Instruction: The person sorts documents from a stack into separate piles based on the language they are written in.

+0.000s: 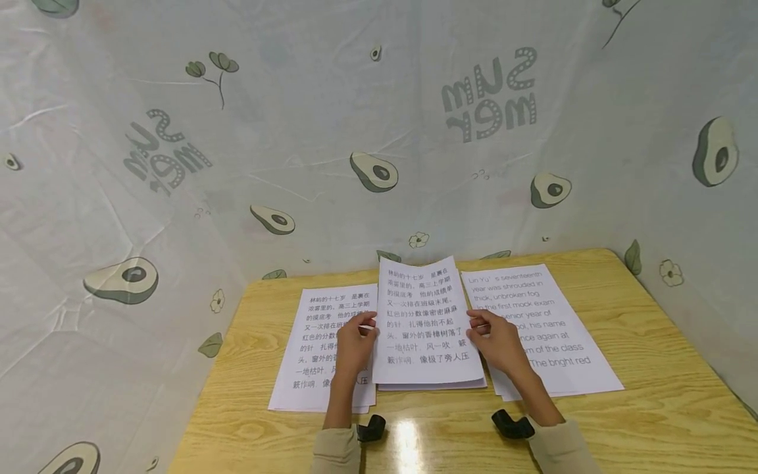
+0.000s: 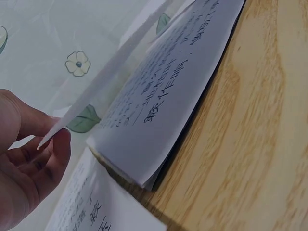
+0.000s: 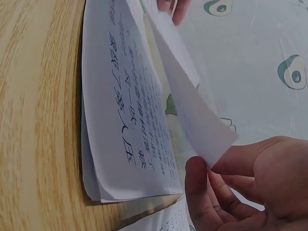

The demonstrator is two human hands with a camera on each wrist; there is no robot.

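A white printed sheet [image 1: 420,316] with Chinese text is raised over the middle paper stack [image 1: 435,387]. My left hand [image 1: 356,342] pinches its left edge between thumb and fingers, as the left wrist view shows up close. On the opposite edge, my right hand [image 3: 250,185] pinches the sheet the same way. Both wrist views show a gap between the raised sheet and the printed stack [image 2: 159,96] lying beneath. The left forearm partly covers a left stack [image 1: 316,342] of Chinese text. Under the right hand lies a right stack [image 1: 562,329] printed in English.
All the papers lie on a wood-grain table [image 1: 237,421]. Behind and beside it hangs a pale cloth [image 1: 326,99] with avocado and leaf prints. Black curved pieces [image 1: 371,428] sit at both wrists.
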